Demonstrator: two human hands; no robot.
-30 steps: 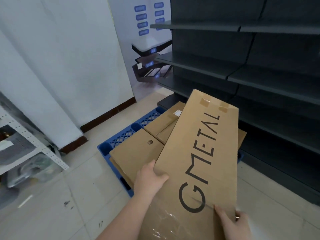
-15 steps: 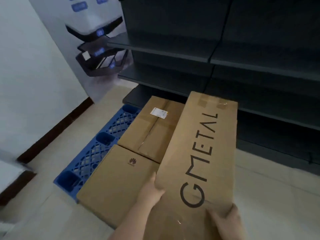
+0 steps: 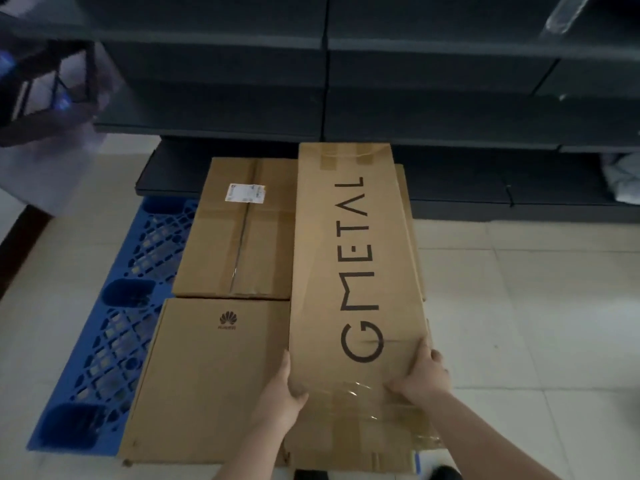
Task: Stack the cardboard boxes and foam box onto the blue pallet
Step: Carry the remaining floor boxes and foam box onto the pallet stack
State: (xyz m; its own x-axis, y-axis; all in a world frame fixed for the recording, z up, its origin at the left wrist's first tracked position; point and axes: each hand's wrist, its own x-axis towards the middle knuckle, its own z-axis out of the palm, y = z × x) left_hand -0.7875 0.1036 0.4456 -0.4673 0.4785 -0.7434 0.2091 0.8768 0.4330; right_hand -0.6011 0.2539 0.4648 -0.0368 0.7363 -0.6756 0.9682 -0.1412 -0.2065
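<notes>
brown cardboard: long gmetal box (image 3: pixel 356 271) held over right side of blue pallet (image 3: pixel 114 327), beside the labelled box (image 3: pixel 242 230) & logo box (image 3: pixel 211 382). left hand (image 3: pixel 282 393) & right hand (image 3: pixel 420 375) clasp its near end, fingers curled on the edges. judged best: lower flat, long edge flush w/ neighbours, near end kept inside pallet rim.

The long box (image 3: pixel 356 271) you grip at its near end reads "GMETAL", running away from your hands. Left of your grip, a flat box (image 3: pixel 211 375) bears an unreadable petal logo; the white label (image 3: pixel 245 193) beyond is illegible.
</notes>
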